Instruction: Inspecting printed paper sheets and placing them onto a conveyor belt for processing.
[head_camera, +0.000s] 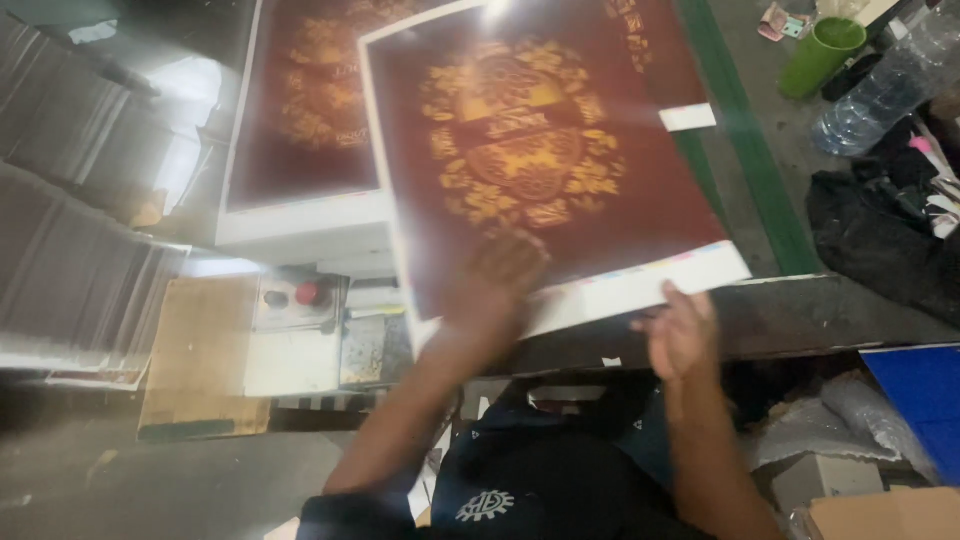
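Cluttered print-shop surroundings frame a dark table whose edge runs under a large maroon printed sheet with a gold ornamental crest and a white margin. That sheet lies tilted across the table, its near edge overhanging toward the person, and it is the landmark for everything else.

On its lower-left part the left hand lies flat, fingers blurred, so I cannot tell whether they are spread or together. At its lower-right corner the right hand sits just below the colour-bar margin, fingers loosely curled and touching the sheet's edge — whether they pinch it is unclear.

Behind the sheet's left side, 1 more identical print tops a white stack. Right of the sheet stand a green cup and a clear plastic bottle.

Judging from this, 1 sheet is off the stack and in hand — not yet squared or set down, with the stack left to handle.
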